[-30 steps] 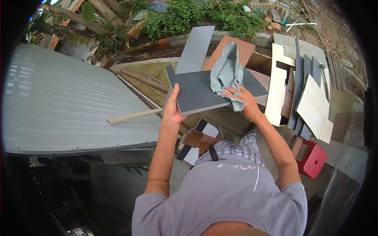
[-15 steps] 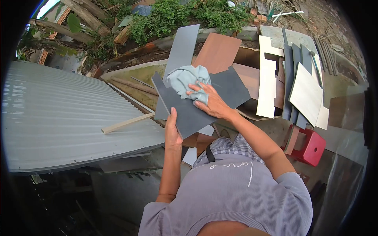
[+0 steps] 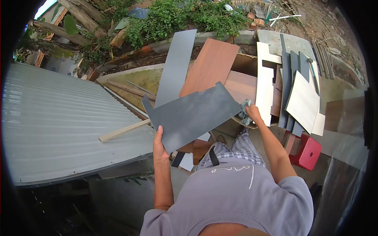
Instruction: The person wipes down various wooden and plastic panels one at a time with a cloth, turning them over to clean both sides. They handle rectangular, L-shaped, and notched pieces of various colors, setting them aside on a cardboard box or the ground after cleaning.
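The left hand (image 3: 160, 148) gripped the dark grey panel (image 3: 193, 115) by its near left corner, so the panel spread forward and right of those fingers. The right hand (image 3: 254, 113) was closed around a bunched cloth (image 3: 245, 111) at the panel's right end; whether cloth and edge touched was hard to tell. Wiping looked like the step in hand; another stroke would call for a firm left hold and the cloth laid flat. A wooden strip (image 3: 124, 131) jutted left of the left fingers. Just right of the right fingers, a white cut-out board (image 3: 265, 90) limited outward room.
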Motion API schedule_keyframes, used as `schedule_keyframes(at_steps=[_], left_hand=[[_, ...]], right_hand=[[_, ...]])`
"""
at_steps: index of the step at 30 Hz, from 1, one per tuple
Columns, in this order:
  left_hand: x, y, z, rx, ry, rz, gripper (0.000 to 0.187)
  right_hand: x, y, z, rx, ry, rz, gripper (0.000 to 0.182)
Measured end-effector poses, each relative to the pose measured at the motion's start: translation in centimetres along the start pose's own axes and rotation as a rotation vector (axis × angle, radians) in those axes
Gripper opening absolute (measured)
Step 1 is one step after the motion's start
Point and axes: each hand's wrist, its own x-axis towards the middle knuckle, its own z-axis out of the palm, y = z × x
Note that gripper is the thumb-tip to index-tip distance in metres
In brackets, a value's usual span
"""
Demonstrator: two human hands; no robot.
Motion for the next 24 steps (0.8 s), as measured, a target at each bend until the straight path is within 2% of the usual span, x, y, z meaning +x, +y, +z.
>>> schedule_keyframes(at_steps=[1,3,4,5,7,9,11,16,21,23,24], left_hand=[[0.4,0.1,-0.1,-0.054,0.019,-0.012,0.041],[3.0,-0.9,0.1,-0.106,0.011,0.024,0.042],[4.7,-1.7,0.1,-0.155,0.001,0.061,0.042],[6.8,-2.7,0.2,-0.161,0.001,0.059,0.042],[11.8,-5.4,0.3,-0.253,-0.102,0.090,0.043],[17.5,-8.5,0.0,-0.313,-0.084,0.082,0.045],[22.0,-11.1,0.7,-0.375,-0.072,0.071,0.046],[31.1,-17.6,2.2,-0.496,0.014,0.049,0.053],[34.6,-21.5,1.7,-0.517,0.030,0.014,0.057],[35.0,-22.3,0.2,-0.460,0.043,-0.005,0.058],[36.0,-23.5,-1.5,-0.419,0.023,-0.036,0.060]], right_hand=[[-0.4,0.1,-1.0,-0.003,-0.002,0.000,0.028],[-1.1,0.2,-3.8,0.379,-0.132,0.191,0.030],[-1.5,0.2,-4.7,0.373,-0.132,0.191,0.030],[-1.8,0.2,-5.5,0.522,-0.151,0.243,0.031],[-3.2,-1.1,-8.0,0.753,-0.152,0.295,0.032],[-4.3,-2.2,-9.9,0.771,-0.118,0.333,0.033],[-5.3,-4.2,-12.2,0.747,-0.106,0.281,0.034],[-7.2,-3.2,-16.2,0.722,-0.069,0.282,0.031],[-9.0,0.7,-19.6,0.643,-0.065,0.431,0.031],[-9.6,1.1,-20.4,0.779,0.038,0.448,0.032],[-9.7,1.3,-20.7,0.801,0.022,0.431,0.034]])
